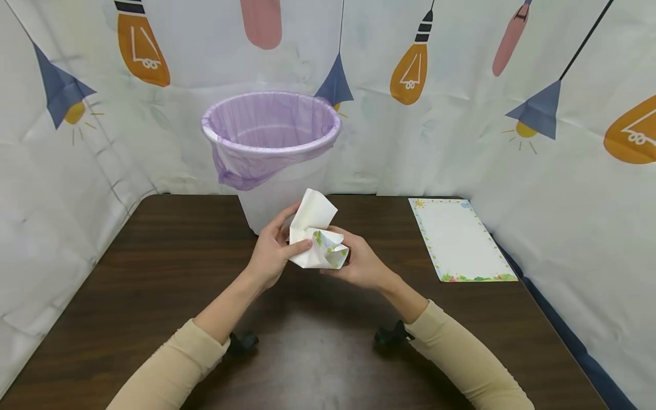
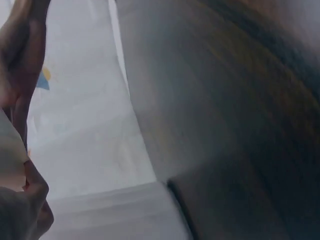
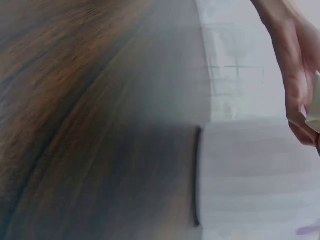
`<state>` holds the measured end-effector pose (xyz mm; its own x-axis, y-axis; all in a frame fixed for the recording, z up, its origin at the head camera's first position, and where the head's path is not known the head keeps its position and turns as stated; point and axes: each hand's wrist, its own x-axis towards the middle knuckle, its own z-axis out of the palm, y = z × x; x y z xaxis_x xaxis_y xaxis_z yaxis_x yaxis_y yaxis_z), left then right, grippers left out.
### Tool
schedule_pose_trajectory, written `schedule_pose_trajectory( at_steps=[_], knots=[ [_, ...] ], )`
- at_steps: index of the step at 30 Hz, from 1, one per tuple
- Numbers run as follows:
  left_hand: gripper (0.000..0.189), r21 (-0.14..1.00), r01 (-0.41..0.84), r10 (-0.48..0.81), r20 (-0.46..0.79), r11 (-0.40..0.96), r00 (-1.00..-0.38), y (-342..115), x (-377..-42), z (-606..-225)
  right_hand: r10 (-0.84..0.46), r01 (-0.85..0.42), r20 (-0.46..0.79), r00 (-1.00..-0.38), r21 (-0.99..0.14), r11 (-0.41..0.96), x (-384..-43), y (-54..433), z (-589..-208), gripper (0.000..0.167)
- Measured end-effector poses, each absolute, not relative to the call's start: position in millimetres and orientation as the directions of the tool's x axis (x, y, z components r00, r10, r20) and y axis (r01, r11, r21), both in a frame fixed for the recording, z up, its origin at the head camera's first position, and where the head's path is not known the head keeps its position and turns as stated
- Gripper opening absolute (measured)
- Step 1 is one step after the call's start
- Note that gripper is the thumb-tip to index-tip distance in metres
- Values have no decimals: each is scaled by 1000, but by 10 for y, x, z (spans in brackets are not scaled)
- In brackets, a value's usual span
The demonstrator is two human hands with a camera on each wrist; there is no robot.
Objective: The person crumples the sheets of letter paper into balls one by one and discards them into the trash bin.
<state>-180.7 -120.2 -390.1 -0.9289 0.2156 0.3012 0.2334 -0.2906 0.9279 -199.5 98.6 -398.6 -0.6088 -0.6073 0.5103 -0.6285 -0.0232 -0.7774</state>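
Both hands hold a partly crumpled sheet of white paper (image 1: 316, 219) in front of the bin, above the table. Its lower part is folded into a wad with green leaf print showing, while a flatter flap sticks up at the top. My left hand (image 1: 270, 250) grips the left side, thumb across the front of the wad. From the right, my right hand (image 1: 363, 263) holds the other side, its fingers partly hidden behind the paper. Only an edge of the paper (image 2: 11, 155) shows in the left wrist view, and a small corner of the paper (image 3: 314, 107) in the right wrist view.
A white bin (image 1: 282, 191) with a purple liner (image 1: 241, 171) stands at the back of the dark wooden table (image 1: 169, 273). A flat sheet with a decorated border (image 1: 461, 239) lies at the right. A lamp-printed curtain (image 1: 379, 136) surrounds the table's back and sides.
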Motion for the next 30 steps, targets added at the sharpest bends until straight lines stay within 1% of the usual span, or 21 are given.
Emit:
schedule_pose_trajectory(
  at_steps=[1,3,5,7,9,14,15,17,20,22,23,27,30],
  knots=[
    [82,930,202,218,276,-307,-936,-1210,-1812,-3895,-617,-624,507,-603,-781,-32,-2001,985,-3994,66],
    [83,928,146,230,234,-341,-945,-1211,-1825,-3898,-598,-621,510,-619,-783,-25,-1991,976,-4011,75],
    [82,923,130,246,230,-362,-942,-1201,-1841,-3916,-540,-638,534,-650,-770,8,-1976,951,-4022,74],
    [80,920,128,261,235,-370,-936,-1186,-1851,-3939,-474,-650,556,-683,-758,47,-1961,925,-4027,73],
    [77,918,137,267,248,-373,-931,-1169,-1855,-3956,-424,-641,561,-711,-765,61,-1940,904,-4013,76],
    [67,923,172,269,273,-344,-924,-1144,-1821,-3975,-388,-558,513,-766,-830,4,-1888,875,-3914,93],
    [65,925,183,269,279,-332,-922,-1141,-1810,-3977,-390,-541,499,-774,-841,-3,-1883,874,-3895,94],
    [59,928,216,275,302,-303,-913,-1133,-1791,-3979,-388,-520,479,-788,-854,2,-1885,878,-3877,88],
    [51,924,274,290,348,-266,-892,-1129,-1784,-3980,-383,-497,458,-803,-867,5,-1923,892,-3895,72],
    [49,919,295,313,369,-261,-875,-1129,-1781,-3971,-378,-489,453,-808,-873,-1,-1951,903,-3909,62],
    [48,917,298,323,375,-264,-869,-1133,-1782,-3968,-375,-487,454,-808,-873,-7,-1965,909,-3912,59],
    [52,910,309,359,396,-277,-845,-1156,-1773,-3953,-373,-484,454,-809,-875,-14,-2005,935,-3935,53],
    [60,914,335,356,398,-226,-846,-1166,-1770,-3952,-371,-497,464,-804,-868,-8,-2018,951,-3952,52]
  ],
)
